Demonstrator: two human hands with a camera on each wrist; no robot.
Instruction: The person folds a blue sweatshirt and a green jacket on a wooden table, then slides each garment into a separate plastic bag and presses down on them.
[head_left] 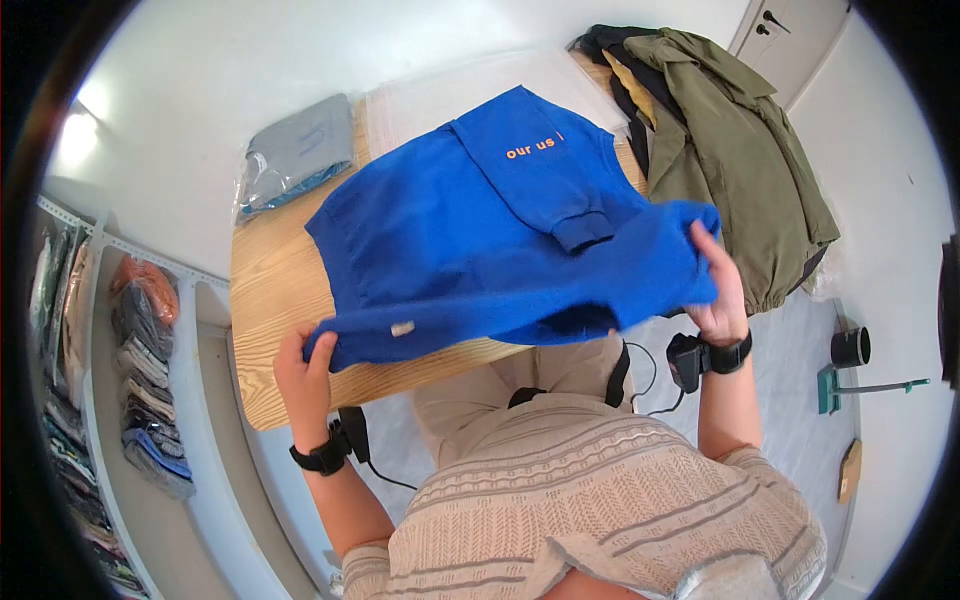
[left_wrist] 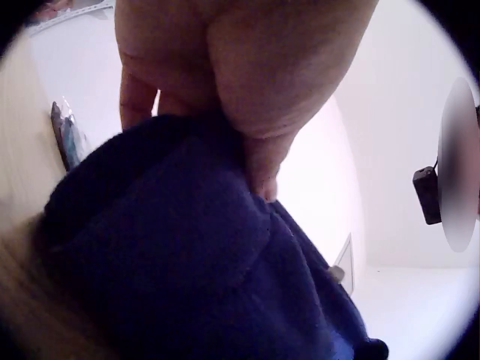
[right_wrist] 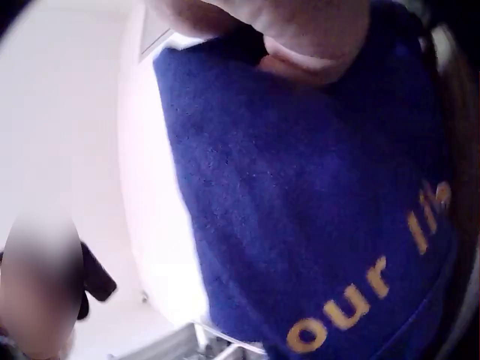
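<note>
A blue sweatshirt (head_left: 420, 220) with orange lettering lies partly on the wooden table, one sleeve folded across it, its near side raised off the surface. My left hand (head_left: 305, 375) pinches its lower left corner near a small pale tag. At the right, my right hand (head_left: 720, 285) grips the raised edge between thumb and fingers. In the left wrist view the left hand (left_wrist: 240, 67) holds the dark blue cloth (left_wrist: 172, 232), thumb on the near side. The right wrist view has the right hand (right_wrist: 300, 37) on the cloth (right_wrist: 285, 172) above orange letters.
A bagged grey garment (head_left: 300, 145) lies at the table's back left, beside clear plastic sheets (head_left: 420, 95). Olive and dark jackets (head_left: 735, 170) are heaped at the right. Shelves of folded clothes (head_left: 150, 400) stand at the left. The wooden table's (head_left: 265, 300) left edge shows.
</note>
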